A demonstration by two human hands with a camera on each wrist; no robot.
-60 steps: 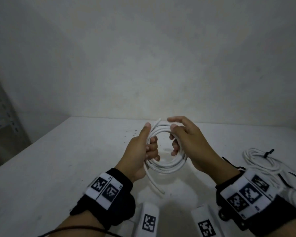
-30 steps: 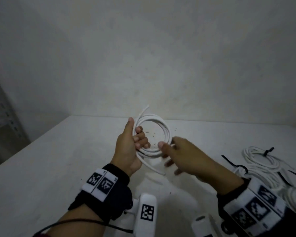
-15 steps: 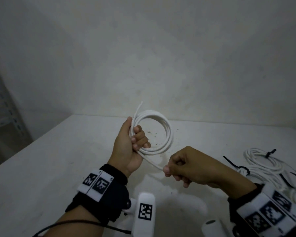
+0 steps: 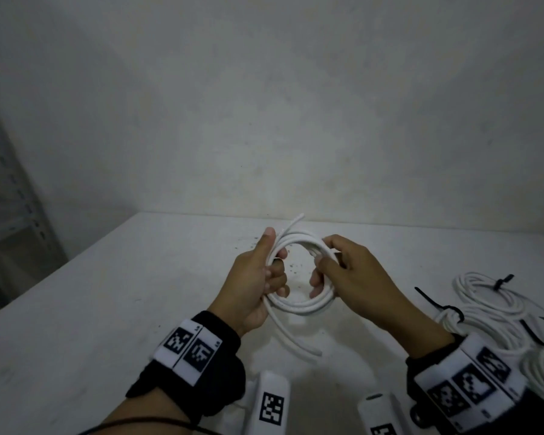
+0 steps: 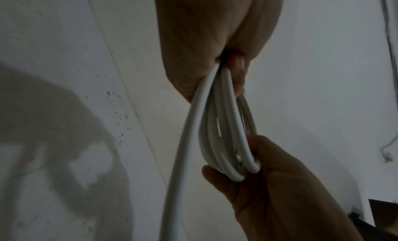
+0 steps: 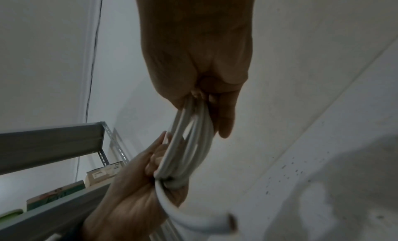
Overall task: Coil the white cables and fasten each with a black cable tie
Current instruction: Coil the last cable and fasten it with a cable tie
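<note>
White cable [image 4: 299, 304], wound into a coil, is held up above the table [image 4: 107, 309] between both hands. The left hand [image 4: 252, 287] grips the coil's left side with curled fingers, and the right hand [image 4: 349, 274] grips its right side. Tied coils [image 4: 490, 296] with black cable ties [image 4: 503, 281] lie on the table at right.

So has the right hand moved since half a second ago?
Yes. The right hand has risen from low over the table, away from the tied coils, up to the coil, and now grips its right side.
</note>
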